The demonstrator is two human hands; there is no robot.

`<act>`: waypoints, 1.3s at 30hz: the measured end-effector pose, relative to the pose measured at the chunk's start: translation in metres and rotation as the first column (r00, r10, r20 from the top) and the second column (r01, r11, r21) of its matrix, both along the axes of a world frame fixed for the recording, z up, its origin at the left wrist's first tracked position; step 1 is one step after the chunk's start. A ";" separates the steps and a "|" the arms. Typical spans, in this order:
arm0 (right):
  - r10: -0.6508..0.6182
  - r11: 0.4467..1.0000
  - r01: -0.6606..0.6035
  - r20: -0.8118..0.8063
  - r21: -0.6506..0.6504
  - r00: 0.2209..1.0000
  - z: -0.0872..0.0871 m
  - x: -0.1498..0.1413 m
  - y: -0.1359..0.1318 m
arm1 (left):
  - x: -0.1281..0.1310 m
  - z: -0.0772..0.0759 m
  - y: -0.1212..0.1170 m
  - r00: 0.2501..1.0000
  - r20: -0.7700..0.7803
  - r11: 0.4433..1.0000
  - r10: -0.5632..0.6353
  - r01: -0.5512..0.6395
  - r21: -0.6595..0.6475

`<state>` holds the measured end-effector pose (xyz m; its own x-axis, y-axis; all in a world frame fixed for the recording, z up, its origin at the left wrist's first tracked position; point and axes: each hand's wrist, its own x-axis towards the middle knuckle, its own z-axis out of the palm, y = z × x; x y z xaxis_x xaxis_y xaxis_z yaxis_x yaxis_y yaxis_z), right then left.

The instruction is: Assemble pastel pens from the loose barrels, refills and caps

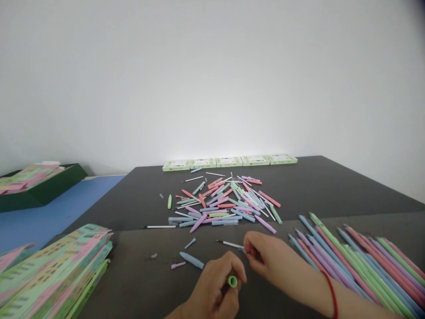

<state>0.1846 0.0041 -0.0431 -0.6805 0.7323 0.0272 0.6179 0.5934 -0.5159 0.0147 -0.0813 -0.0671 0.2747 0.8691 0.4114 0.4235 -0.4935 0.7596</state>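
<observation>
Both hands narrow: your L hand [215,283] is wrapped round a green barrel [232,281], open end facing you. Your R hand [258,253], just beyond & right of L, has fingers bunched at the end of a white refill [231,244]; can't tell if it's gripped. Blue pen part [191,260] just left of L hand, mixed pen pcs [218,215] beyond both, coloured pens [365,266] right of R hand.

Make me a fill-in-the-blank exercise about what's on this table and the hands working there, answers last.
The colour of the tube in the left hand is ____.
The band around the right arm is coloured ____.
The number of boxes lined up along the table's far edge is ____.

Missing words: green; red; five.
</observation>
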 end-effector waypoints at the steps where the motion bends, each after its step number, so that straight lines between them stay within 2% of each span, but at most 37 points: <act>1: 0.002 0.999 -0.003 0.028 0.032 1.000 -0.004 0.000 0.002 | 0.000 0.001 0.000 1.000 0.011 0.999 0.003 -0.003 -0.034; 4: -0.004 0.992 -0.006 0.082 0.124 0.997 -0.008 -0.003 0.004 | 0.001 0.004 0.000 0.998 0.048 0.996 0.033 -0.029 -0.084; 7: 0.034 0.982 -0.062 0.153 0.180 0.988 0.000 -0.008 0.006 | 0.002 0.005 0.001 0.998 0.062 0.997 0.031 -0.026 -0.077; 10: 0.106 0.959 -0.169 0.263 0.228 0.959 0.009 -0.021 0.008 | 0.003 0.003 0.001 0.999 0.049 0.999 -0.001 0.004 -0.042; 12: 0.111 0.950 -0.202 0.347 0.237 0.931 0.010 -0.034 0.011 | 0.003 0.001 0.001 0.999 0.048 1.000 -0.026 0.026 0.007; 14: 0.088 0.954 -0.192 0.394 0.232 0.915 0.007 -0.047 0.015 | 0.003 0.001 0.002 0.998 0.043 0.999 -0.039 0.039 0.015; 17: 0.059 0.962 -0.152 0.375 0.225 0.925 0.007 -0.058 0.023 | 0.003 0.002 0.003 0.998 0.064 0.997 -0.025 0.030 -0.077; 20: 0.020 0.968 -0.097 0.314 0.232 0.949 0.020 -0.052 0.030 | 0.003 0.002 0.004 0.987 0.162 0.985 0.024 0.005 -0.175; 23: 0.017 0.985 -0.039 0.130 0.168 0.991 0.042 -0.033 0.029 | 0.003 0.001 0.006 0.955 0.283 0.966 0.088 -0.012 -0.260; 24: 0.023 0.998 -0.022 -0.030 0.055 0.999 0.048 -0.026 0.025 | 0.003 0.001 0.006 0.941 0.321 0.959 0.102 -0.007 -0.283; 26: -0.004 0.983 -0.046 -0.270 -0.178 0.963 0.057 -0.015 0.015 | 0.004 0.001 0.007 0.922 0.368 0.948 0.121 0.003 -0.320; 28: -0.054 0.955 -0.068 -0.393 -0.290 0.918 0.059 -0.010 0.002 | 0.004 0.002 0.006 0.925 0.361 0.946 0.115 0.009 -0.325; 33: -0.026 0.968 -0.097 -0.477 -0.232 0.878 0.048 -0.013 -0.015 | 0.005 0.003 0.005 0.939 0.334 0.958 0.075 0.025 -0.286; 39: 0.067 0.961 -0.173 -0.430 -0.214 0.900 0.038 -0.020 -0.019 | 0.005 0.001 0.005 0.942 0.329 0.961 0.066 0.029 -0.276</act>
<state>0.1647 -0.0152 -0.0052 -0.7288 0.6658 0.1601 0.2473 0.4740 -0.8451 0.0194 -0.0762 -0.0657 0.1461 0.9641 0.2217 0.1304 -0.2409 0.9617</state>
